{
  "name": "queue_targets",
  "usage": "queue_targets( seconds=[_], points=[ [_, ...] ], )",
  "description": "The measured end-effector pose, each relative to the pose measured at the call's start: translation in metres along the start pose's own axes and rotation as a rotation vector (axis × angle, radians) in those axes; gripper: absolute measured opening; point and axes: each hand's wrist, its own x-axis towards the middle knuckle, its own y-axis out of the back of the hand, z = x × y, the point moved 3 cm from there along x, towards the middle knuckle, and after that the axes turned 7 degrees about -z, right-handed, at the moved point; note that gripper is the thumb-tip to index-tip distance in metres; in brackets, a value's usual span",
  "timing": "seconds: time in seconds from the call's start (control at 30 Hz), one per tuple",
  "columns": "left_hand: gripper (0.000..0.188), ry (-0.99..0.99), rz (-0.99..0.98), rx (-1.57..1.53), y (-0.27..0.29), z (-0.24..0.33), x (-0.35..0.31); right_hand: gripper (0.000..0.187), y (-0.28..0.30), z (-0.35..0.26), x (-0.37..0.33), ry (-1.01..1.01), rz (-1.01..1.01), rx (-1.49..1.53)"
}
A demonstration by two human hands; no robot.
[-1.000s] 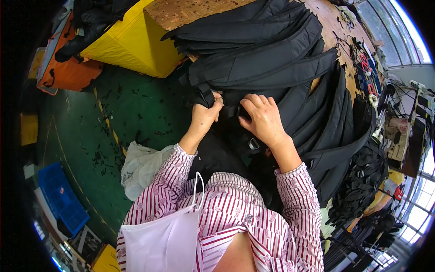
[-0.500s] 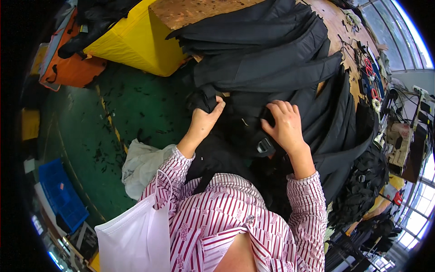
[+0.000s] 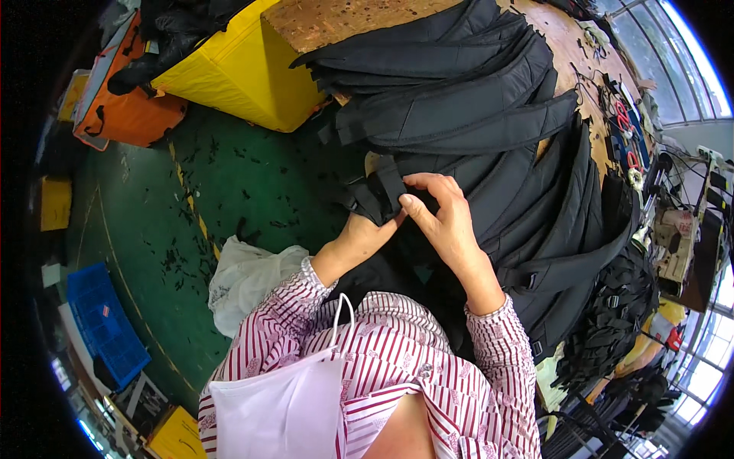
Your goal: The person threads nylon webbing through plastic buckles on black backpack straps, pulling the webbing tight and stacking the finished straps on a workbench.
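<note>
- Now both hands meet at the near edge of the tabletop [image 3: 321, 19], on a short black strap [image 3: 380, 193] that sticks out from the dark fabric in front of the person.
- Left hand [image 3: 359, 233]: fingers closed round the strap from below, palm mostly hidden under the fabric.
- Right hand [image 3: 442, 218]: thumb and fingers pinched on the same strap from the right side, touching the left hand.
- Change from half a second ago: the hands were then apart, the left at the strap end and the right flat on a buckle further right. The right has since crossed over to join the left, and the strap end now stands up between them.
- Judgement: the work has gone from spreading or searching the fabric to a two-handed grip on one strap, so fine handling of that end looks to be the step in hand.
- Strap position: just below the stack of black padded pieces [image 3: 451, 99] piled on the tabletop, and above the person's lap.
- Surroundings: yellow box [image 3: 245, 73] left of the stack, orange bin [image 3: 130, 115] beyond it, blue crate [image 3: 103, 325] on the green floor [image 3: 229, 183], white bag [image 3: 248, 279] beside the left sleeve. Heap of black webbing [image 3: 612, 321] to the right.
</note>
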Motion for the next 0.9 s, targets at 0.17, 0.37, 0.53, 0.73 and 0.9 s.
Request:
queue_targets(
  seconds=[0.17,0.37,0.53,0.73,0.9],
  points=[
    [0.04,0.3,-0.151,-0.435,-0.01,-0.012,-0.007,0.025,-0.004,-0.003,-0.003,0.037,-0.093,0.168],
    [0.022,0.235,-0.084,-0.551,-0.014,0.005,-0.001,0.047,-0.006,-0.006,-0.009,-0.078,-0.04,0.201],
    [0.018,0.487,-0.305,-0.692,-0.005,0.006,0.002,0.057,-0.001,-0.004,-0.013,-0.109,0.176,0.325],
    [0.012,0.396,-0.105,-0.67,0.007,0.002,0.001,0.048,0.002,-0.003,-0.029,-0.178,-0.086,0.539],
    [0.018,0.41,-0.15,-0.684,0.003,-0.001,-0.002,0.039,0.001,-0.006,-0.03,-0.204,-0.103,0.626]
  ],
)
